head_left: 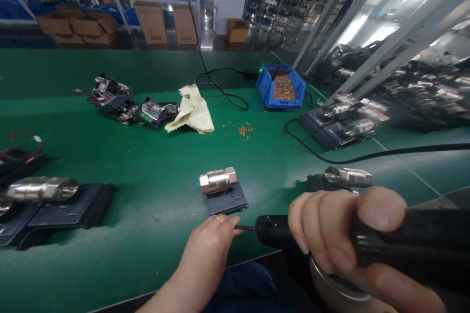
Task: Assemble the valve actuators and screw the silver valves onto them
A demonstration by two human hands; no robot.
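My right hand (352, 239) is wrapped round a black electric screwdriver (404, 247) held level, its thin bit (245, 228) pointing left. My left hand (210, 244) is closed in a pinch at the bit's tip; what it pinches is too small to make out. Just beyond the hands, a dark flat unit with a silver metal valve body (218, 180) on top lies on the green table (147, 156). A second silver fitting (347, 176) lies to the right, above my right hand.
A blue bin of small brass screws (282, 87) stands at the back, with loose screws (244, 130) scattered before it. A yellow cloth (193, 110), opened electronic units (127, 105), black cables, and more valve assemblies (40, 190) at the left and right edges surround the spot.
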